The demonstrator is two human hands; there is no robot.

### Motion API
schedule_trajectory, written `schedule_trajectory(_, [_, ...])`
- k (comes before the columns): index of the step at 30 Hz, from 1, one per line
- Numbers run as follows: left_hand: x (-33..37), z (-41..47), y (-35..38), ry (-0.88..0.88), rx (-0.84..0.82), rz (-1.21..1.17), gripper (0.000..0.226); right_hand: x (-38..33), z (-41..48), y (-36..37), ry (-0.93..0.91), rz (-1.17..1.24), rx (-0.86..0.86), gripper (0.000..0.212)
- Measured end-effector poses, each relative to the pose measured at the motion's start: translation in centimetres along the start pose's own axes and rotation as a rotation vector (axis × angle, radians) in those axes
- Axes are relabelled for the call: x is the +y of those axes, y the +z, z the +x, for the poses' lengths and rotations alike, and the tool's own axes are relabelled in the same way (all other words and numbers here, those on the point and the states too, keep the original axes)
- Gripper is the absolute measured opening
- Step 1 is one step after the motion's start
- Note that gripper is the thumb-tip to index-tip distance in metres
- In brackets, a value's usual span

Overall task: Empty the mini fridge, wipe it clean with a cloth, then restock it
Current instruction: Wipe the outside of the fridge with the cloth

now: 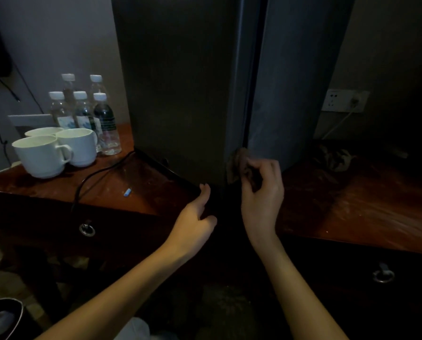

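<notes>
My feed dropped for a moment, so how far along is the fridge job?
Emptying looks done: five water bottles stand on the desk beside the fridge, though its inside is hidden. In hand: the right hand pinches a brown cloth at the door's lower corner, seemingly wiping; the left hand lies open by the fridge's base. Left: putting the bottles back.

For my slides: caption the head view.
Right hand holds a cloth at the door edge of the mini fridge; left hand at its base.
</notes>
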State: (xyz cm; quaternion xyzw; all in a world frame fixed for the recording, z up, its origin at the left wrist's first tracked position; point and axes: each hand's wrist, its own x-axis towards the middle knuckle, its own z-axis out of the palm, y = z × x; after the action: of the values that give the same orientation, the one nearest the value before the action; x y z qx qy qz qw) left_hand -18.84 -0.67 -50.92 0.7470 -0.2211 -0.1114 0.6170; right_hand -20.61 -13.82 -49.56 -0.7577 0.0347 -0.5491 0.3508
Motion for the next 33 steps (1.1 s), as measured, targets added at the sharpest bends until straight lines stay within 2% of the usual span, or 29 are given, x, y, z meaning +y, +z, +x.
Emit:
schedule_trajectory(4, [-0.8,0.1,-0.1,0.008,0.006,0.045,0.076,2.1,-3.8,-0.7,0.007,-0.245,-0.211,0.028])
schedule_trajectory(7, [-0.9,0.2,0.1,0.010,0.035,0.053,0.076,2.3,-3.1,-1.0,0.023,-0.215,-0.271,0.026])
schedule_trajectory(13, [0.0,0.1,-0.2,-0.016,-0.023,0.002,0.075,-0.3,1.9,-0.5,-0.038,0.017,-0.064,0.026])
schedule_trajectory(16, [0.5,-0.2,-0.7,-0.029,-0.055,-0.051,0.073,-0.8,2.7,-0.7,-0.101,0.054,-0.058,0.026])
schedule_trajectory(23, [-0.1,-0.1,-0.7,-0.021,-0.045,-0.077,0.071,2.3,-3.0,-1.5,-0.186,-0.135,-0.322,0.023])
schedule_trajectory(28, [0.1,-0.2,-0.3,-0.013,-0.019,-0.050,0.070,1.5,-2.0,-2.9,-0.237,-0.271,-0.528,0.020])
schedule_trajectory(31, [0.4,-0.2,-0.4,-0.014,-0.017,-0.035,0.069,0.6,-1.6,-3.2,-0.322,-0.484,-0.728,0.029])
schedule_trajectory(33, [0.7,-0.2,-0.4,-0.019,-0.020,-0.024,0.069,0.5,-2.2,-3.2,-0.335,-0.563,-0.761,0.033])
